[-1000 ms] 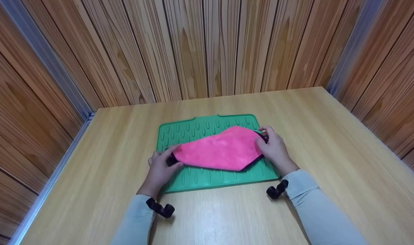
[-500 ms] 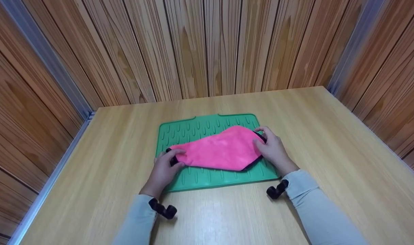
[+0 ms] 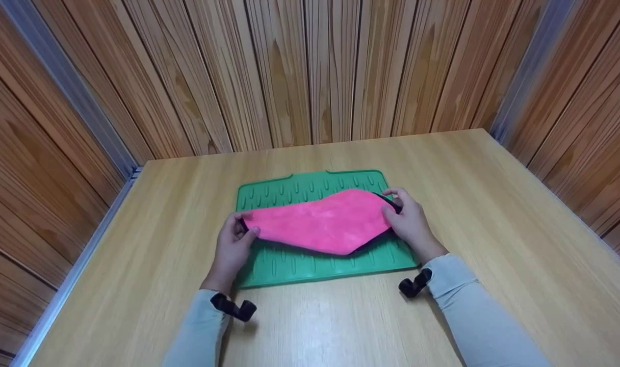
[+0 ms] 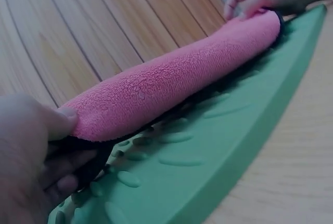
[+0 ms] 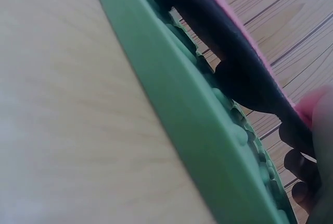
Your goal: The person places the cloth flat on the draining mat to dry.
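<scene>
A pink plush cloth [image 3: 320, 224] with a dark edge and dark underside stretches between my two hands over a green ribbed mat [image 3: 289, 272]. My left hand [image 3: 232, 247] pinches its left end, thumb on top and fingers beneath. At the other end my right hand [image 3: 412, 224] grips the cloth in the same way. Close up in the left wrist view, the cloth [image 4: 156, 91] shows a fuzzy pile and bows along its length. Its dark underside [image 5: 208, 23] sags close over the mat in the right wrist view.
The mat lies on a light wooden table [image 3: 152, 229], its notched edge at the far side. Wood-panelled walls [image 3: 310, 71] stand behind and on both sides. A small black device [image 3: 233, 307] sits on each wrist.
My left hand first shifts its hold inward, then out to the left and slightly up, drawing the left end of the cloth out straighter. The right hand stays nearly still.
</scene>
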The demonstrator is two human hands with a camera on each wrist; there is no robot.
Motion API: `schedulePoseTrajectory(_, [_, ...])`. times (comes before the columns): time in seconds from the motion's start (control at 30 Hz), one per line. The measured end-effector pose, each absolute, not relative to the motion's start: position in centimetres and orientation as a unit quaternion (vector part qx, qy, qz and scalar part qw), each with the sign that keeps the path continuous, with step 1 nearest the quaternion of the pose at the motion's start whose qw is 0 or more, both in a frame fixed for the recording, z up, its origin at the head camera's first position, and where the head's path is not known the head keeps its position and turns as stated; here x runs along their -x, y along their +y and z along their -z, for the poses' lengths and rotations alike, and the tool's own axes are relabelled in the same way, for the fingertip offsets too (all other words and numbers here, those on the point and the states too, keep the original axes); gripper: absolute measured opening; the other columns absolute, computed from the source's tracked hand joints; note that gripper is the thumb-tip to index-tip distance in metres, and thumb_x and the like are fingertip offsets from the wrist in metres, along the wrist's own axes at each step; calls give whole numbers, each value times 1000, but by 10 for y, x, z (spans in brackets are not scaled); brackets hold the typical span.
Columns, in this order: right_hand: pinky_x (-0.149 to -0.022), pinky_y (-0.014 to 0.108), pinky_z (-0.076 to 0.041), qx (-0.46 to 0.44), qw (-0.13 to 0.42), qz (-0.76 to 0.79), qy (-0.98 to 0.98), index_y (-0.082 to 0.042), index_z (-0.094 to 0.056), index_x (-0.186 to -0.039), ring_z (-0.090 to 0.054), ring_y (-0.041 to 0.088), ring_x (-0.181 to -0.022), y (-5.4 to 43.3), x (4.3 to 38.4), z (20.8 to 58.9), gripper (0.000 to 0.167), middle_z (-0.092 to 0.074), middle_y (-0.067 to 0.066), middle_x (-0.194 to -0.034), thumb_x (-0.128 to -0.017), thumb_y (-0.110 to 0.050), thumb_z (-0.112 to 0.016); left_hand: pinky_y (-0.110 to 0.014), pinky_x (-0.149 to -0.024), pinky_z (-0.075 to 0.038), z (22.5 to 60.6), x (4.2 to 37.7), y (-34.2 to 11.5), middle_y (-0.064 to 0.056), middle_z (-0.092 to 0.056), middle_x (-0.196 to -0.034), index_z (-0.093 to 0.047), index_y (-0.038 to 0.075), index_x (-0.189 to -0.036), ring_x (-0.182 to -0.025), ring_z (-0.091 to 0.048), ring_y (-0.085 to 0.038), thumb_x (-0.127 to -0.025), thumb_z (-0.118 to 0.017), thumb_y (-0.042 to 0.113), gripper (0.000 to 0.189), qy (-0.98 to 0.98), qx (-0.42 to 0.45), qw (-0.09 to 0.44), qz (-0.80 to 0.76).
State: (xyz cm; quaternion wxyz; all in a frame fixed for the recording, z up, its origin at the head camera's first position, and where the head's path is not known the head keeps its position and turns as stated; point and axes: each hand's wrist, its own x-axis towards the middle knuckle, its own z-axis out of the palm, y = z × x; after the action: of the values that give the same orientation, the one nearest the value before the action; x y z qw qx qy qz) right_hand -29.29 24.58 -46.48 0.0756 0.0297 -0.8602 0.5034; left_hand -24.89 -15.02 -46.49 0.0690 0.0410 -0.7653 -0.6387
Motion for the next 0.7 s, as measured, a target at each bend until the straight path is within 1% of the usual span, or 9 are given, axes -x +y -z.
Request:
schedulePoseTrajectory(0.07, [-69,25,-45,-25,73,-515,-853,-6,-60,-146,-52,11,-73,246,292,464,36,-62,2,-94,-110,-12,-61,-16,-80,-50,464,250,-151,-10,-63,-118,-59,2,-148,-102,-56,-19,-112,-63,-2,37,-750,-55,72,655])
schedulePoseTrajectory(0.13, [-66,24,-44,-21,74,-528,-846,-7,-60,-146,-50,7,-69,247,292,464,36,-58,-1,-90,-111,-12,-61,-17,-79,-49,464,250,-151,-7,-58,-115,-59,3,-147,-100,-52,-18,-112,-62,-1,36,-740,-60,77,665])
schedulePoseTrajectory(0.3, [-63,23,-42,-27,87,-541,-836,-5,-62,-142,-45,5,-64,248,292,466,33,-49,-5,-81,-110,-10,-61,-15,-83,-51,463,249,-151,-8,-55,-131,-58,5,-147,-107,-52,-19,-114,-60,3,33,-738,-66,81,667])
schedulePoseTrajectory(0.43, [-61,23,-44,-34,77,-544,-835,-3,-60,-144,-47,7,-62,247,294,468,36,-50,-6,-77,-108,-8,-60,-16,-82,-52,462,248,-151,-8,-51,-128,-58,6,-146,-100,-54,-18,-116,-59,5,31,-743,-66,88,660])
schedulePoseTrajectory(0.5, [-61,23,-45,-38,65,-538,-839,-3,-59,-146,-49,8,-62,247,294,469,38,-51,-6,-76,-108,-8,-60,-16,-82,-53,462,247,-152,-9,-53,-129,-58,6,-148,-99,-58,-16,-116,-58,7,32,-746,-58,85,657])
schedulePoseTrajectory(0.57, [-62,24,-46,-45,53,-529,-846,-5,-60,-146,-51,8,-62,246,294,468,39,-52,-6,-76,-107,-9,-60,-16,-86,-54,463,247,-152,-13,-60,-137,-58,6,-151,-105,-61,-17,-116,-58,6,35,-754,-41,75,652])
schedulePoseTrajectory(0.6, [-62,24,-45,-49,48,-522,-850,-6,-60,-146,-51,8,-63,246,293,468,39,-52,-6,-76,-107,-10,-60,-17,-90,-55,465,247,-153,-16,-62,-142,-58,5,-153,-110,-63,-19,-116,-58,6,37,-761,-28,67,645])
schedulePoseTrajectory(0.67, [-65,25,-45,-62,41,-504,-860,-7,-61,-145,-51,8,-64,246,293,468,38,-53,-5,-77,-108,-12,-61,-25,-107,-55,467,247,-153,-20,-60,-158,-57,4,-157,-131,-64,-25,-114,-61,3,43,-774,2,46,631])
schedulePoseTrajectory(0.7, [-67,25,-45,-69,39,-494,-866,-7,-61,-145,-51,8,-66,246,293,468,38,-55,-5,-79,-108,-13,-62,-31,-117,-53,468,246,-153,-21,-57,-165,-57,5,-158,-143,-60,-29,-112,-64,2,46,-782,16,36,622])
